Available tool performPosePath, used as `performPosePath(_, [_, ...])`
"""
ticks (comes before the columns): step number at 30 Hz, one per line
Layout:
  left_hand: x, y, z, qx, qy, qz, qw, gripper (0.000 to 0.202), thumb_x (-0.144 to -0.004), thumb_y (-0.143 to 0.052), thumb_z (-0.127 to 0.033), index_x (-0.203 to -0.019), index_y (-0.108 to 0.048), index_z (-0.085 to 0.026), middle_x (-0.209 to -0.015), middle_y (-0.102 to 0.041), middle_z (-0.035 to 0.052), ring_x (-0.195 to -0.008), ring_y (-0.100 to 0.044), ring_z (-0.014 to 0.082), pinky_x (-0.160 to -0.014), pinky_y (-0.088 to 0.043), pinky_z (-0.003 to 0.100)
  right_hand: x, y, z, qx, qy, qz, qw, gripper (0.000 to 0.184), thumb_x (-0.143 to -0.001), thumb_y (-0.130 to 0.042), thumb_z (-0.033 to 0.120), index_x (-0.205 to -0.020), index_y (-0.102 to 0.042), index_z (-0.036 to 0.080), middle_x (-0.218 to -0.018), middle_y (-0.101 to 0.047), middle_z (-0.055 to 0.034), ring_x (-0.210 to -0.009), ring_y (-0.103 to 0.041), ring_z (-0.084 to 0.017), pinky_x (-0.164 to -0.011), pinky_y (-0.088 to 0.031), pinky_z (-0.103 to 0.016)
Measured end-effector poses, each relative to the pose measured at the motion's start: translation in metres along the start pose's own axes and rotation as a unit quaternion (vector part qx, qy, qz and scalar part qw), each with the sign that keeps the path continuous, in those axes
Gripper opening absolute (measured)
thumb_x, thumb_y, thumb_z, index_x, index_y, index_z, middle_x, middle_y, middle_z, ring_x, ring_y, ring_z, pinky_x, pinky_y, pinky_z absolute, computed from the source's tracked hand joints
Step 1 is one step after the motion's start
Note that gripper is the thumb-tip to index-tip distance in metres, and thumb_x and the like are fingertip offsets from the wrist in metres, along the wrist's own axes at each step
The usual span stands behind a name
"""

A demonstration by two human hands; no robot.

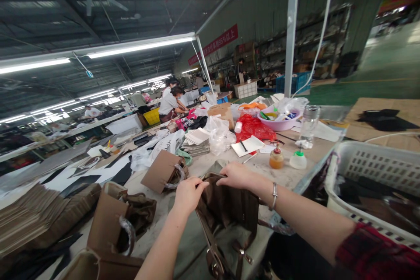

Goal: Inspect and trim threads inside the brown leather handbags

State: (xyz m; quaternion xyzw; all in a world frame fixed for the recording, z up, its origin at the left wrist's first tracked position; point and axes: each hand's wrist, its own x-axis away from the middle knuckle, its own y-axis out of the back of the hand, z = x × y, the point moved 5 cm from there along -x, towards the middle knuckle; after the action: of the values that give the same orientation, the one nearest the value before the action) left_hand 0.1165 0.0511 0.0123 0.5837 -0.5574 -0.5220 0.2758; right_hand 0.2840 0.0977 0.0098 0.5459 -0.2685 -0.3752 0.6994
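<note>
Brown handbag (pixel 229 210) is being held at its top opening by both hands, over the near edge of the worktable (pixel 288 177).
- Left hand (pixel 188 194): being closed on the near-left rim, fingers curled over the edge.
- Right hand (pixel 239 175): being clamped on the far rim, fingers folded over it. Silver bracelet (pixel 274 194) is being worn on that wrist.
- Bag body is hanging below the grip. Metal buckle (pixel 215 267) is dangling lower, toward the camera.

Around the grip:
- Just beyond-left: cardboard-wrapped bag (pixel 162 170). A second wrapped bag (pixel 108 223) is lying further left and nearer.
- Beyond-right, near: amber glue bottle (pixel 276 157) and white squat bottle (pixel 298 159), standing upright side by side.
- Right: white plastic basket (pixel 377 166), dark pieces inside.
- Well beyond: red plastic bag (pixel 256 129), pink basin (pixel 278 122), clear bottle (pixel 310 124).
- Far beyond-left: co-workers (pixel 170 103) at other benches.
</note>
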Motion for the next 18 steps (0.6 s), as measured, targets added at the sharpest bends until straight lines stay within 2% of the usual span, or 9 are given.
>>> performPosePath(10, [0.000,0.001,-0.003,-0.096,0.036,0.019,0.995,0.029,-0.090,-0.047,-0.040,-0.078,-0.066,-0.021,-0.079,-0.068,0.0022,-0.073,-0.059,0.0154,-0.064,-0.033,0.023,-0.003,-0.001,0.002,0.038,0.009,-0.019,0.999,0.040,-0.086,-0.048,0.051,-0.080,-0.072,0.021,-0.077,-0.069,-0.0061,-0.072,-0.062,-0.019,-0.060,-0.040,-0.024])
performPosePath(18, [-0.002,-0.001,-0.008,-0.136,0.058,0.026,0.989,0.029,-0.089,-0.047,-0.042,-0.080,-0.066,-0.022,-0.082,-0.069,0.0033,-0.077,-0.062,0.0183,-0.064,-0.036,0.025,-0.003,0.002,0.009,0.070,-0.028,-0.019,0.997,0.035,-0.086,-0.049,0.045,-0.085,-0.073,0.020,-0.084,-0.070,-0.0101,-0.082,-0.064,-0.025,-0.066,-0.046,-0.029])
